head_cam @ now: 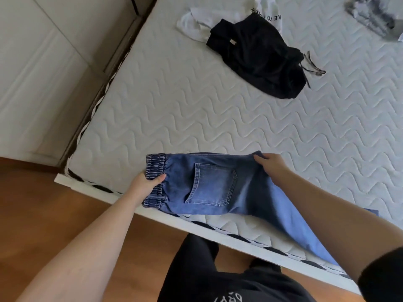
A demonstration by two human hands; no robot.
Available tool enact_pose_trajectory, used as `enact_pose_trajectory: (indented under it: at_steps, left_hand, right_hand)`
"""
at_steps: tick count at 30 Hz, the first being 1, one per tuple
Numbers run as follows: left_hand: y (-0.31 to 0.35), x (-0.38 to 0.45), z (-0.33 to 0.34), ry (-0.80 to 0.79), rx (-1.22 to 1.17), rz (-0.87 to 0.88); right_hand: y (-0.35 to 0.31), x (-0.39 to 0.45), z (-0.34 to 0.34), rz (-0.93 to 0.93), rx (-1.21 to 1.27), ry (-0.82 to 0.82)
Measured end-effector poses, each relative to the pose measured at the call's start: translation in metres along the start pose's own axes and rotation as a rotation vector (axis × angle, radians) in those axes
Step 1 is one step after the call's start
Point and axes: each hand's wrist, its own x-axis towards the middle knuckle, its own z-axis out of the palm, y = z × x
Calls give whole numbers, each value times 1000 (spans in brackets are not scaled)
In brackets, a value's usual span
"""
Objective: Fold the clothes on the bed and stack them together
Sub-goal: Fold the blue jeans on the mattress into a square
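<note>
A pair of blue jeans (218,186) lies at the near edge of the bed (174,110), back pocket up, elastic waistband to the left. My left hand (146,184) grips the waistband. My right hand (270,165) pinches the far edge of the jeans near the seat, and the legs trail to the right, partly hidden under my right forearm. Farther back lie a crumpled black garment (259,57) with drawstrings, a white garment with black lettering (202,20) partly under it, and a grey garment (370,16) at the top right corner.
The white quilted mattress has a black-and-white patterned side band (218,227) along its near edge. White wardrobe doors (39,73) stand left of the bed. Wooden floor (43,214) lies below me, where my black-clad legs stand.
</note>
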Motion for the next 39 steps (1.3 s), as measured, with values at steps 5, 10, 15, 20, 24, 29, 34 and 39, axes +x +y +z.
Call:
enact_pose_trajectory:
  at_steps: [5, 10, 15, 20, 24, 29, 34, 39]
  left_hand:
    - [19, 37, -26, 191, 196, 111]
    - [31, 54, -11, 245, 390, 118]
    - [34, 38, 31, 123, 498, 156]
    - [47, 10, 90, -44, 636, 218]
    - [59, -9, 147, -132, 721, 295]
    - [72, -41, 226, -228, 754, 359]
    - [78, -73, 317, -345, 872, 431]
    - [78, -96, 403, -463, 991, 464]
  right_hand:
    - [-32, 20, 26, -88, -30, 8]
    - [-26, 17, 33, -105, -221, -59]
    - [-4, -1, 24, -148, -330, -139]
    - [51, -10, -6, -85, -330, -150]
    - [105, -26, -41, -18, -302, -79]
    - [179, -49, -92, 91, -200, 14]
    - [256, -70, -143, 212, -44, 63]
    - [331, -87, -192, 320, 80, 134]
